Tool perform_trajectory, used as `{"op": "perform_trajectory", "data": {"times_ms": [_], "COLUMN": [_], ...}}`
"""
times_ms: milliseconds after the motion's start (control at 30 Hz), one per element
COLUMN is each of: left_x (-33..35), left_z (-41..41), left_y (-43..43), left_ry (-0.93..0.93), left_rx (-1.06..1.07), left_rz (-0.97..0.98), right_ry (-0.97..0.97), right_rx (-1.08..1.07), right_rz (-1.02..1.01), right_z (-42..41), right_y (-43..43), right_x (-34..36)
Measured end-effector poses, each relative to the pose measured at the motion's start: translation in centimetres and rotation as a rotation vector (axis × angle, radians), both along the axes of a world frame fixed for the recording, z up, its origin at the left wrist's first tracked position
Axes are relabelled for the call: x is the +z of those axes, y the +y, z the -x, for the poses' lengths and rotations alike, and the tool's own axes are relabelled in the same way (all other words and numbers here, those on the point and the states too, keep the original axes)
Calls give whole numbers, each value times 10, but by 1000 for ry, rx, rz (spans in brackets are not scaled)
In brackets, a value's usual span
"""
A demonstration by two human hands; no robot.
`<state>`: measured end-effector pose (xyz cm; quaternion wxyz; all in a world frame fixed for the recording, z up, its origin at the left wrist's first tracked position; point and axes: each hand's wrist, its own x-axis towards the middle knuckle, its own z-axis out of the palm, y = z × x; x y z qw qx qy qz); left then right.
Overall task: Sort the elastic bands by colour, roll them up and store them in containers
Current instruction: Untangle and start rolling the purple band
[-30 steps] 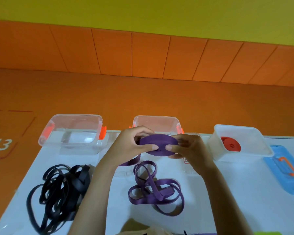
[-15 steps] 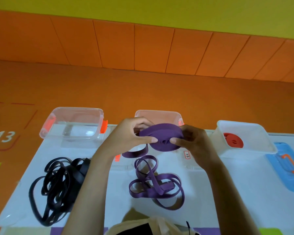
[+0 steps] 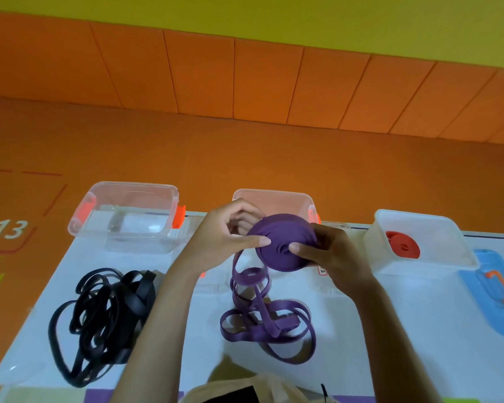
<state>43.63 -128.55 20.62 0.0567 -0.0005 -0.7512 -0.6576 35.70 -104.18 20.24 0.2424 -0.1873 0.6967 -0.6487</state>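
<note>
The scene is lit brightly and evenly. Faint, soft shadows are cast on the white tabletop beneath the flat purple elastic band. The orange wall panels are bowed by wide-angle distortion; detail is slightly softened.

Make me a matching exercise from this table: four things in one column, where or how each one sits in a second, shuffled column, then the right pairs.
Things
1. purple roll
2. black bands
3. red roll
4. blue lid

Place or state
A. inside the white container
B. lying flat at the right edge of the table
C. held up between the left hand and the right hand
D. in a loose tangle on the table's left side

Pairs: 1-C, 2-D, 3-A, 4-B
</note>
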Motion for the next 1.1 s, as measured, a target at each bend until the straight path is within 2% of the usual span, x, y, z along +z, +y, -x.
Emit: {"op": "perform_trajectory", "data": {"times_ms": [100,200,333,500,633,767,900,1000,1100], "left_x": [1,2,1,-3,-8,-14,-22,-28,-30], "left_z": [2,4,3,2,5,5,6,6,9], "left_y": [2,8,7,7,16,22,20,18,19], "left_ry": [4,28,50,48,59,42,19,-2,-14], "left_rx": [-30,15,-21,-6,125,189,239,288,338], "left_rz": [39,28,-38,2,-88,-137,-200,-262,-232], "right_ry": [142,156,21,-58,-113,-296,-298,-220,-217], "right_rx": [62,-11,-75,-15,-154,-291,-272,-221,-165], "right_rz": [-167,-127,54,20,139,276,237,103,106], "right_z": [-1,-3,-3,-1,-4,-6,-5,-2,1], "right_y": [-3,-4,-3,-3,-7,-17,-19,-14,-8], "right_x": [6,5,1,0,0,-4,-5,-3,-4]}}
